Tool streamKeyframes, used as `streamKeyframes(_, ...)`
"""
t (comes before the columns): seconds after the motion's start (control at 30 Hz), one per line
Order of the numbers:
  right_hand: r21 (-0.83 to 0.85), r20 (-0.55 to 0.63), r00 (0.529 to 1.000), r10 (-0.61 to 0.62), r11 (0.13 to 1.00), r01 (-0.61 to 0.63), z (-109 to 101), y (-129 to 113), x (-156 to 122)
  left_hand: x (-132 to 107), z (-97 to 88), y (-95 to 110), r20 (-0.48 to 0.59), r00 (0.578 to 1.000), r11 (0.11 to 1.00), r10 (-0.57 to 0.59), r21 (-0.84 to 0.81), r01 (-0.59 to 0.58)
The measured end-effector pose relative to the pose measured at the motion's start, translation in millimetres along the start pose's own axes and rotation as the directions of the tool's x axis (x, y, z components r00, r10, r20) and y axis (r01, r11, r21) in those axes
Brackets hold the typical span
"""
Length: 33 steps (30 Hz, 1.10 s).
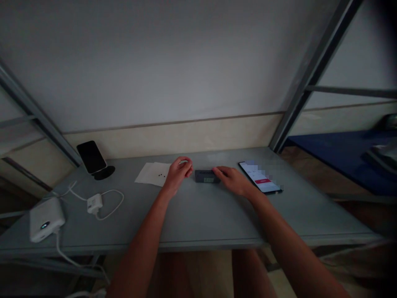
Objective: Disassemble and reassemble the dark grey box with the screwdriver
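A small dark grey box [204,177] with a row of slots along its upper edge and a pale greenish label on its front rests on the desk. My right hand [232,179] grips its right end, the fingers covering that corner. Just left of the box, my left hand [179,173] is raised a little with fingers curled together in a pinch; anything between the fingertips is too small to make out. Behind and left of that hand lies a white sheet of paper [149,173], with a few tiny dark pieces [160,175] on it.
A tablet-like phone [260,179] with a lit screen lies right of my right hand. On the left are a black-screened device on a stand [92,157], a white adapter [94,203] with cable, and a white power bank [46,219]. Metal posts [310,87] flank the grey desk [204,219].
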State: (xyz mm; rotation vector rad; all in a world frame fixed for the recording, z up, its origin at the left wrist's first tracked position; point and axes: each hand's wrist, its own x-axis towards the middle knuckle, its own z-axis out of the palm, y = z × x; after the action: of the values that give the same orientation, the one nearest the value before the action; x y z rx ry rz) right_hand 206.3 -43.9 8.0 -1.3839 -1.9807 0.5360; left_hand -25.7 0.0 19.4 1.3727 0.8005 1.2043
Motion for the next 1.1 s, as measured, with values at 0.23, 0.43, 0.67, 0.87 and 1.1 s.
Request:
streamKeyframes(0.23, 0.056, -0.263, 0.963, -0.064, 0.995, 0.082, 2.6, -0.6, -0.1, 2.1, -0.1, -6.6, 0.067, 0.998, 0.998, -0.009, -0.062, 0.014)
streamKeyframes(0.43, 0.307, -0.501, 0.862, -0.078, 0.915, 0.262, -3.0, -11.3, 4.0, 3.1, -2.1, -12.7, 0.039, 0.999, 0.999, -0.021, -0.044, 0.022)
streamKeyframes(0.67, 0.560, -0.317, 0.925, -0.207, 0.747, 0.359, -3.5, -59.6, 31.8, 0.1, 2.5, -9.9, -0.052, 0.999, 0.995, -0.001, -0.097, -0.004)
streamKeyframes(0.87, 0.435, -0.457, 0.872, -0.175, 0.811, 0.391, 12.7, -70.6, 45.6, 3.0, -0.1, -15.1, -0.161, 0.987, 0.987, -0.009, -0.158, -0.016)
streamKeyframes(1.1, 0.551, -0.507, 0.861, -0.030, 0.757, 0.351, 18.8, -56.4, 38.9, 5.9, 0.9, -23.5, -0.226, 0.972, 0.983, -0.067, -0.179, 0.027)
